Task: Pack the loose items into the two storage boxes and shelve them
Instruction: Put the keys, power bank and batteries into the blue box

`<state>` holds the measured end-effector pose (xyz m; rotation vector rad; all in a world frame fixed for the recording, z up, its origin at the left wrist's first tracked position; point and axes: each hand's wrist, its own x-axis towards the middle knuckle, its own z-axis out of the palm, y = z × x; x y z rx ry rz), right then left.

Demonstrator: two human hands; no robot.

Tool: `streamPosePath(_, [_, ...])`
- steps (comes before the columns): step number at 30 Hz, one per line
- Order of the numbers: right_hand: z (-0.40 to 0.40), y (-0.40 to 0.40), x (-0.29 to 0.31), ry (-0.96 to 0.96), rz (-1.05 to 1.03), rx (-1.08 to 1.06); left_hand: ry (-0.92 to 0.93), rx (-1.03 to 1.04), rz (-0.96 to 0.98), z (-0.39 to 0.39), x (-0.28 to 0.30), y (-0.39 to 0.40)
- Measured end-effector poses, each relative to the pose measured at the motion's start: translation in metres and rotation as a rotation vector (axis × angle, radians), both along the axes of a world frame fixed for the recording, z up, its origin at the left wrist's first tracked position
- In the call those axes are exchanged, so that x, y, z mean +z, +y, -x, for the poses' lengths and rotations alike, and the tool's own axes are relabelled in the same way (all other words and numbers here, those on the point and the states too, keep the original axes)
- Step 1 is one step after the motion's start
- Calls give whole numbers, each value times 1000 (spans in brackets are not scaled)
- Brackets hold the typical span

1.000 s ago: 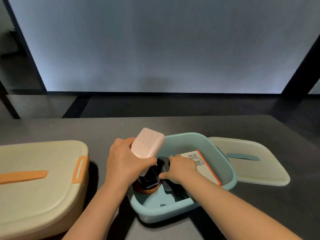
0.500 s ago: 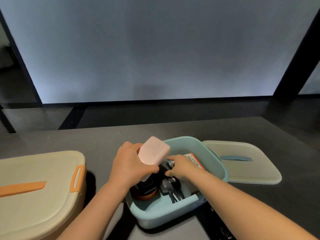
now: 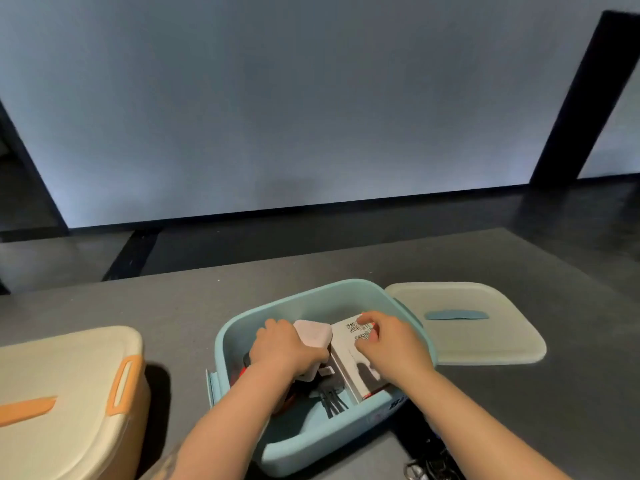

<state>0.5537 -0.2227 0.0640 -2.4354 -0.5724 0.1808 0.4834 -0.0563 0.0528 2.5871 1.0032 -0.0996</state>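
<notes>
An open light-blue storage box [image 3: 242,317] sits on the dark table in front of me. Inside it, my left hand [image 3: 282,349] grips a pale pink rectangular block [image 3: 313,333] and holds it low in the box. My right hand [image 3: 389,342] rests with curled fingers on a white carton with QR codes [image 3: 349,363] leaning against the box's right wall. Dark items with black cables [image 3: 330,400] lie on the box floor, partly hidden by my hands. The box's pale lid [image 3: 485,327] with a blue handle lies flat to its right.
A cream storage box [image 3: 69,393] with orange handles and its lid on stands at the left. Metal keys or clips [image 3: 420,469] lie by the table's front edge at lower right. A pale wall and dark floor lie beyond the table's far edge.
My left hand has lowered the pink block from above the rim down into the blue box. My right hand has shifted right onto the white carton. The view has moved closer.
</notes>
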Motion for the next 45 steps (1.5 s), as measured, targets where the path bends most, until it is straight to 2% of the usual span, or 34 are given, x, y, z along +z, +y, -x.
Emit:
streamPosePath(6, [4,13,-12,29,164,82,49,60,31,-5,-12,-11])
streamPosePath(10, [6,23,-12,76,300,210,-33,78,139,-8,-10,-9])
streamPosePath(15, [2,23,-14,126,295,227,-173,76,288,-3,-13,0])
streamPosePath(22, [2,28,-16,142,317,267,-229,7,319,2,-10,5])
streamPosePath(25, [5,19,0,117,161,192,-172,-16,280,8,-2,5])
streamPosePath(27, [4,-5,18,6,-20,40,-136,-55,157,15,8,4])
streamPosePath(28, [4,-23,26,-56,-105,-47,-175,-78,99,19,14,0])
streamPosePath(30, [7,-60,35,-136,-237,-187,-390,-147,53,27,29,-16])
streamPosePath(32, [19,-95,26,-143,-276,-286,-646,-275,83,35,40,-47])
streamPosePath(34, [36,-120,6,-107,-242,-349,-778,-434,141,42,47,-82])
streamPosePath(37, [59,-141,-33,-18,-137,-364,-792,-575,222,51,39,-124])
streamPosePath(42, [88,-145,-83,26,104,-272,-716,-568,267,56,9,-148])
streamPosePath(45, [96,-141,-92,-11,136,-293,-721,-546,285,53,7,-143])
